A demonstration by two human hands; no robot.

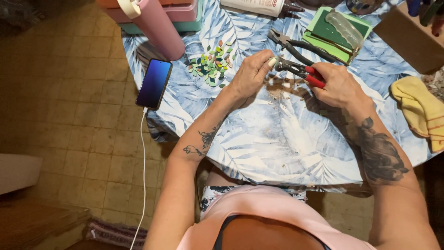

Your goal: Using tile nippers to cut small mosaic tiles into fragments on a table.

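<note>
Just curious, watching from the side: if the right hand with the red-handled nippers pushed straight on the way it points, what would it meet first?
The right hand aims its red-handled nippers leftward at the left hand, so that hand's fingertips come first, probably; they look almost touching already.

Whatever the left hand (252, 74) pinches at the jaws of the red-handled nippers (299, 70) is hidden behind its fingertips and too small to tell, and the right hand (337, 85) covers most of the handles. The pink bottle (157, 25), the white glue bottle (259, 6) and the brown board (409, 37) are cut off by the top edge. The yellow cloth (421, 111) runs off the right edge.
</note>
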